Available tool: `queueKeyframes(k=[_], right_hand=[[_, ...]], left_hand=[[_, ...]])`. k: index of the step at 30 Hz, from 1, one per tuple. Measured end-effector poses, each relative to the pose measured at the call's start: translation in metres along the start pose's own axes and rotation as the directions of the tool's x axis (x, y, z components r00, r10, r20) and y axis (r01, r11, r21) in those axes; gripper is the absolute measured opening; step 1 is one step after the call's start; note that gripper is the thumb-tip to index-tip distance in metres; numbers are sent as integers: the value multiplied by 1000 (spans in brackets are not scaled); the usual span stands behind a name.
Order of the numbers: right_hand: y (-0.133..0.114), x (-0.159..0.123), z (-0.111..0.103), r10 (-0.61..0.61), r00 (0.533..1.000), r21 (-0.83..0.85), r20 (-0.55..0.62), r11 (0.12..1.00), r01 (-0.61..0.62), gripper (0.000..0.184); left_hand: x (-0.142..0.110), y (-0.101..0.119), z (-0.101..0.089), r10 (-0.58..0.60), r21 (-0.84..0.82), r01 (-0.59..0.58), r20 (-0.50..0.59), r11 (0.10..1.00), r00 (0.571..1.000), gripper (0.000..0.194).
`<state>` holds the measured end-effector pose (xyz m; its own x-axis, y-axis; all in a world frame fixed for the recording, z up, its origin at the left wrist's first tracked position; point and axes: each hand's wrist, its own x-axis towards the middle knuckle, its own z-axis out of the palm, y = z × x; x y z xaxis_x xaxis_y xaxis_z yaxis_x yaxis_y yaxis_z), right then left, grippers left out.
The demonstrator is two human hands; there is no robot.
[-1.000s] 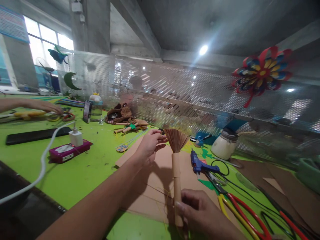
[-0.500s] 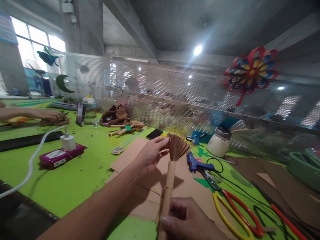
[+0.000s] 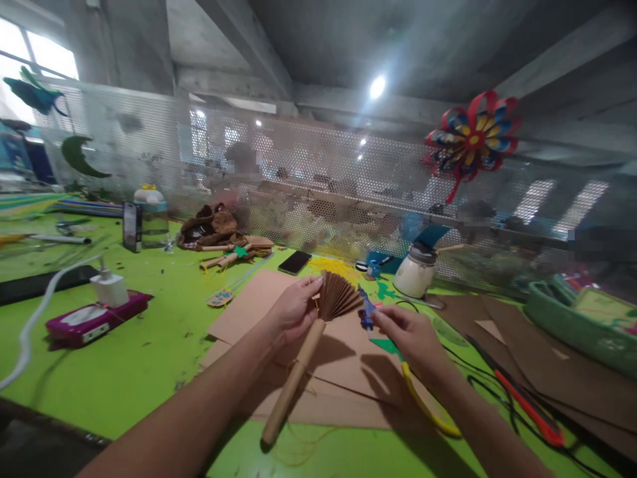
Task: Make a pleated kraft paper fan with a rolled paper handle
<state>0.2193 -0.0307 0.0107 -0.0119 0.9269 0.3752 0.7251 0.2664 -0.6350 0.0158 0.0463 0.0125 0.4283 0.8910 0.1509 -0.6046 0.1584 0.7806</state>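
My left hand (image 3: pixel 297 305) pinches the left edge of a pleated brown paper fan (image 3: pixel 338 295), which is spread open. The fan's base meets the upper end of a rolled brown paper tube (image 3: pixel 293 385). This tube slants down toward me, with thin yellow string around its middle. To the right, my right hand (image 3: pixel 411 332) has its fingers closed on a blue glue gun (image 3: pixel 367 311). The gun is beside the fan's right edge; whether they touch I cannot tell. Beneath both hands lie sheets of brown paper (image 3: pixel 263 299).
Scissors with a yellow handle (image 3: pixel 430 411) lie partly under my right forearm. A red-handled tool (image 3: pixel 532 408) and black cables are at the right. A phone (image 3: pixel 294 262), a white jar (image 3: pixel 415 272) and a purple power strip (image 3: pixel 94 318) stand around the green table (image 3: pixel 164 372).
My right hand has let go of the paper tube, moved up and right, and taken hold of the glue gun. The tube's lower end has swung left. The view has turned right.
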Motion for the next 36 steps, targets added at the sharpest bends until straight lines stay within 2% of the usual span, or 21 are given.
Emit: queueKeyframes(k=[4,8,12,16,21,28,33,36], right_hand=[[36,30,-8,3,1000,-297,-19,955,-8,24],[53,42,6,-1,996,-518,93,854,49,24],[62,50,23,13,989,-636,148,767,85,29],[73,55,28,-6,989,-667,150,737,105,29],[94,54,20,-100,988,-606,115,781,150,24],[115,52,2,-151,988,-372,25,916,150,34],[102,53,-30,-24,987,-155,-156,988,-1,36],[76,44,-49,78,983,12,-169,997,-77,42]], left_hand=[[-2,-7,2,-64,-14,64,11,998,998,6],[-7,-10,6,-122,-25,123,41,992,992,8],[-11,-13,7,-156,-33,159,83,987,984,8],[-12,-15,7,-178,-30,183,131,983,975,8],[-12,-17,7,-213,-3,217,182,976,960,20],[-10,-19,3,-209,95,208,10,974,978,30],[-7,-22,-1,-205,147,203,-4,968,979,30],[-6,-23,-2,-209,201,202,11,958,978,29]])
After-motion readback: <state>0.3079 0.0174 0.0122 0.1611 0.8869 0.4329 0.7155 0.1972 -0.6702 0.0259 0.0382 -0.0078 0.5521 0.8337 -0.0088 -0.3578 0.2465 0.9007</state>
